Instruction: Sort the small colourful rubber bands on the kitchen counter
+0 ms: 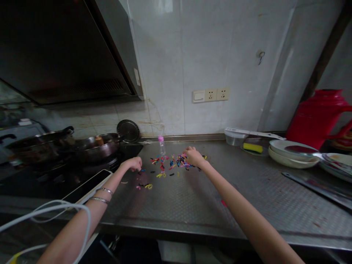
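Many small coloured hair ties [181, 158] lie scattered on the steel counter, thickest in a heap at the middle. My right hand [193, 155] is over the right side of this heap, its fingers bent down and closed; what they hold is hidden. To the left, my left hand [134, 164] is held low with fingers pinched, close to a blue hair tie [142, 170]; whether it holds anything is too small to tell. A clear little bottle with a pink cap [161, 145] stands upright behind the ties. Nearer me lie a yellow hair tie [149, 186] and a few others.
At left are pans [96, 146] on the stove, with a phone-like dark slab [88, 185] and white cable [46, 209] by my left arm. At right stand a yellow sponge [252, 148], stacked bowls [291, 156], a long dark utensil [308, 185] and a red thermos [316, 117].
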